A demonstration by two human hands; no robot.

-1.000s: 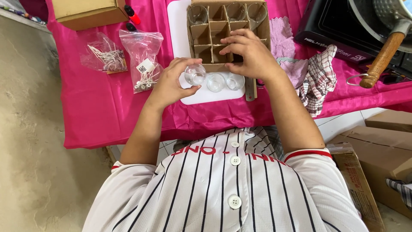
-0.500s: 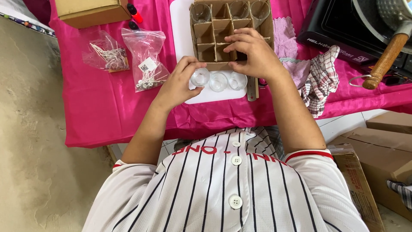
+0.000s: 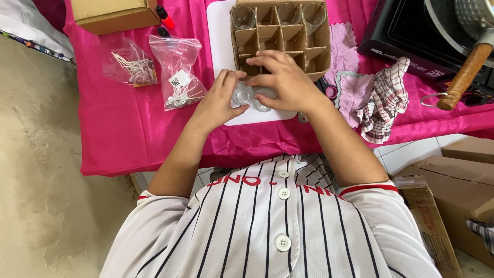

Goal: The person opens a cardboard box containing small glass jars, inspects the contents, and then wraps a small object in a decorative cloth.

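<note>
Pink cloth [image 3: 128, 128] covered the table under a white board [image 3: 218, 46], and the cardboard divider box [image 3: 321, 46] stood just beyond the fingertips. The small clear glasses [image 3: 242, 95] lay directly beneath both hands, upright, mouths upward. The left hand [image 3: 218, 103] curled narrowly around one; the right hand [image 3: 285, 85] lay flat over the rest, its grip hidden.

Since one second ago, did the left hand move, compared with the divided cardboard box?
Yes. The left hand came down and right, bringing a clear glass onto the white board just below the divided cardboard box, beside the right hand.
</note>
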